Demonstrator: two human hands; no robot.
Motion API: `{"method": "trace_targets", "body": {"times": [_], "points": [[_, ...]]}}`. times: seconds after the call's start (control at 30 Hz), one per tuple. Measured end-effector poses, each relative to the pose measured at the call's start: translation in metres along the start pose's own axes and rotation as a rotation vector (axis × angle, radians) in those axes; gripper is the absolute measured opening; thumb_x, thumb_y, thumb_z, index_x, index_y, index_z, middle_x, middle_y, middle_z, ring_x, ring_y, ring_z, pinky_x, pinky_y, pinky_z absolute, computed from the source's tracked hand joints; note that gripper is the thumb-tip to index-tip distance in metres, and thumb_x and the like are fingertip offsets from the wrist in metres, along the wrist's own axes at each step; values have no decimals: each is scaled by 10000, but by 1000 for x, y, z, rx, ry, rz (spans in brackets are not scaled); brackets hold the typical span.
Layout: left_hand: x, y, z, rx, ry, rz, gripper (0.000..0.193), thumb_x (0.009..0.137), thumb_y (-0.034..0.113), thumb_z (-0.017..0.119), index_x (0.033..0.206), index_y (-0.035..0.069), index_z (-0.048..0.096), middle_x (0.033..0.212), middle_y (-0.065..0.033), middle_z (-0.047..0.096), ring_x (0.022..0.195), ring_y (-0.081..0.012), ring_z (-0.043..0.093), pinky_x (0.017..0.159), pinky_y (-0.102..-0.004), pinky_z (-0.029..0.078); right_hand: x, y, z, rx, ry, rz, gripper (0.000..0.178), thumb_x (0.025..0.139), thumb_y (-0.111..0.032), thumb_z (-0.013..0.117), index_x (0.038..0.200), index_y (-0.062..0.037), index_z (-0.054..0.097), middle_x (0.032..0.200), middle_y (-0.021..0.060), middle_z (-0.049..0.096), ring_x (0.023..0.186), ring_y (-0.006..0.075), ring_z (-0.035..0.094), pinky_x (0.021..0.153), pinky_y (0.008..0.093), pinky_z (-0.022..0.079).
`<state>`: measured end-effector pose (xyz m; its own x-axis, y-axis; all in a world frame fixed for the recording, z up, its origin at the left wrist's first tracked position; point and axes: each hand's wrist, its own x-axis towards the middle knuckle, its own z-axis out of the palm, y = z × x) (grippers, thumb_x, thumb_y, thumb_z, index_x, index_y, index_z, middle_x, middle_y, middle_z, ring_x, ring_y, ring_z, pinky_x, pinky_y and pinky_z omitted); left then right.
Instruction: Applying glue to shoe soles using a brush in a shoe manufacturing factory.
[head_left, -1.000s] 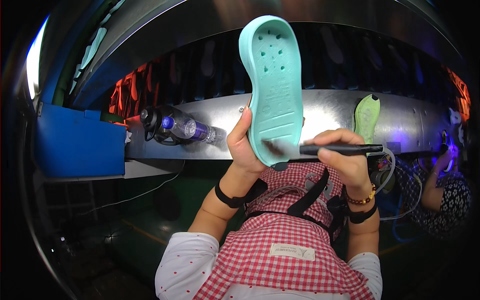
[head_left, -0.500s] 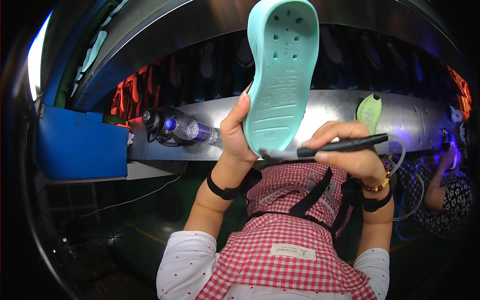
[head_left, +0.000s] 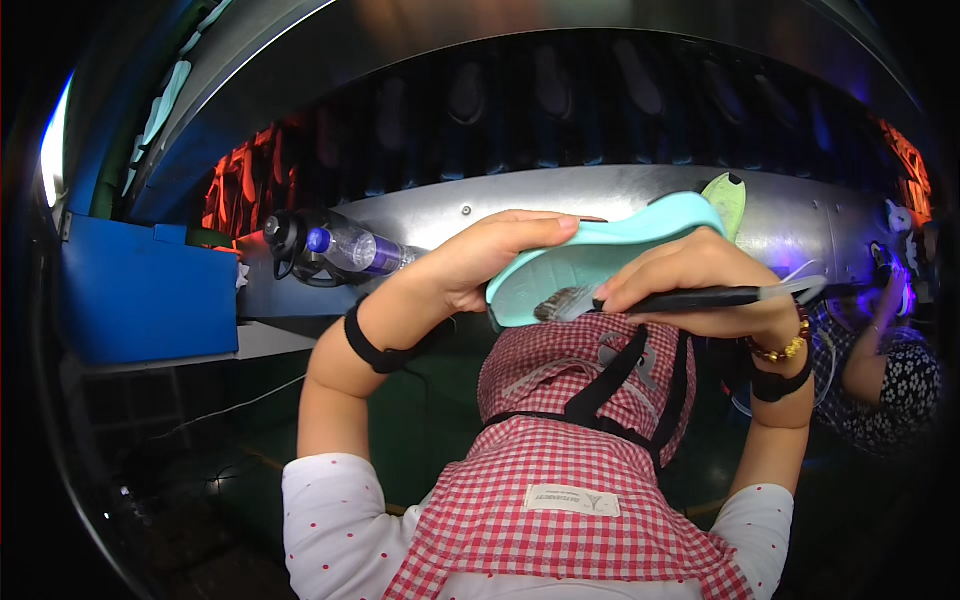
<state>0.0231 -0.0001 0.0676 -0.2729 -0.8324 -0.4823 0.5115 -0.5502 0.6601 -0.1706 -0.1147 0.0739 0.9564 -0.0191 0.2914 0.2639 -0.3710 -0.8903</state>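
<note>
We've swung the turquoise sole crosswise, left hand clamped on it by the worktop's near edge, right hand pinching the brush: heel meets bristles, we reckon!

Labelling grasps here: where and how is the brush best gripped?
Probably by its black handle, just behind the bristles, coming from the right, as the right hand does. The handle is slim and straight and runs rightward; the bristles point left, into the teal sole. A tube leaves the far end, so avoid that.
</note>
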Motion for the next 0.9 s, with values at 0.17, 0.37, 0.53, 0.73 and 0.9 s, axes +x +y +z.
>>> {"method": "trace_targets", "body": {"times": [0.17, 0.37, 0.53, 0.73, 0.9], "points": [[-3, -4, -8, 65, 66, -43, 406, 869, 232, 489, 1185, -21, 461, 1081, -142, 551, 910, -174, 578, 775, -269, 483, -2, -17, -7, -207, -177, 72, 185, 685, -39, 611, 871, -32, 613, 864, 96, 637, 804, 258, 610, 699, 312, 477], [-5, -3, -19, 75, 59, 31, 436, 852, 220, 511, 1197, -35, 433, 1099, -166, 534, 913, -188, 586, 776, -288, 493, -13, -6, -21, -344, -145, 225, 186, 687, -41, 630, 873, -30, 624, 858, 107, 639, 801, 244, 619, 681, 309, 483], [6, -28, -22, -338, 65, 122, 464, 876, 254, 437, 1224, -48, 375, 1112, -197, 520, 930, -236, 583, 795, -326, 496, -13, -8, -8, 35, 198, 240, 197, 714, -35, 651, 908, -11, 633, 811, 73, 645, 698, 140, 612, 582, 246, 475], [23, -65, -21, -717, -63, 153, 517, 880, 355, 368, 1229, -26, 368, 1201, -221, 449, 1029, -368, 510, 853, -559, 407, -30, 43, -10, 178, 685, 355, 149, 749, -31, 613, 893, 2, 626, 726, 48, 599, 499, 44, 490, 429, 162, 385], [36, -74, -15, -620, -13, 230, 432, 893, 306, 387, 1213, 16, 388, 1091, -161, 528, 978, -267, 554, 773, -458, 491, -18, 55, 43, -298, 1017, 234, 160, 726, 10, 613, 885, 11, 622, 757, 78, 616, 596, 71, 538, 448, 170, 390]]}}
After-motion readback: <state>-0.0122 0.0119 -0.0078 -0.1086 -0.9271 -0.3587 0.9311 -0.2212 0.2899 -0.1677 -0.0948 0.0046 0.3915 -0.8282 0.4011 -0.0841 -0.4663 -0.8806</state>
